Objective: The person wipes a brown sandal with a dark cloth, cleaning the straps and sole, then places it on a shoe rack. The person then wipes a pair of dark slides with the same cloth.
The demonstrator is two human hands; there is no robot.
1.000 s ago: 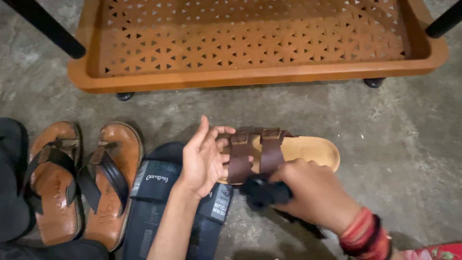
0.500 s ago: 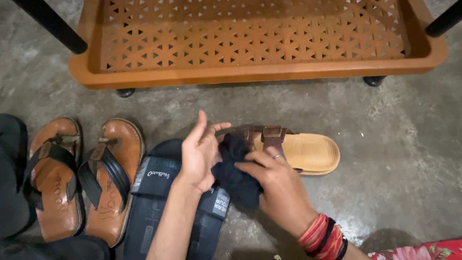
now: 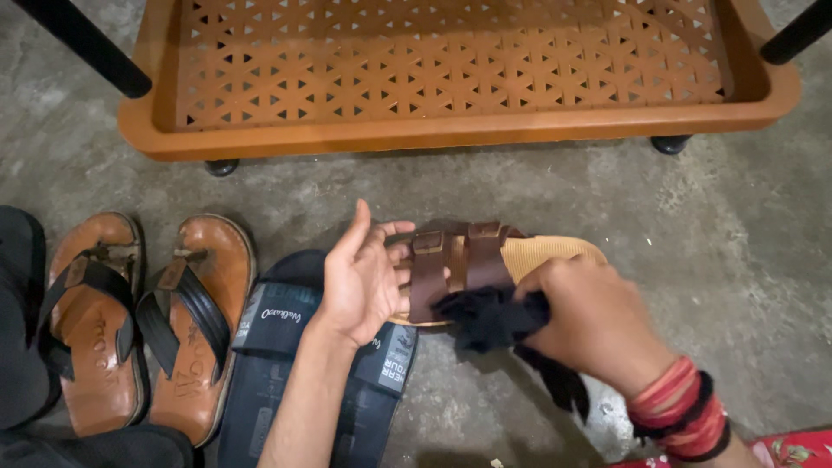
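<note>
My left hand grips the toe end of a tan sandal with two brown buckled straps, holding it just above the floor. My right hand is closed around a black cloth and presses it against the sandal's near side, next to the straps. A loose tail of the cloth hangs down under my right wrist, which wears red and black bangles.
An orange perforated plastic shelf on black legs stands across the top. On the concrete floor at left lie a brown leather pair of flip-flops and dark blue slides under my left forearm. Bare floor lies at right.
My right hand with the cloth has slid from the straps and toe end rightward to the sandal's side, uncovering both straps. The left hand keeps its hold.
</note>
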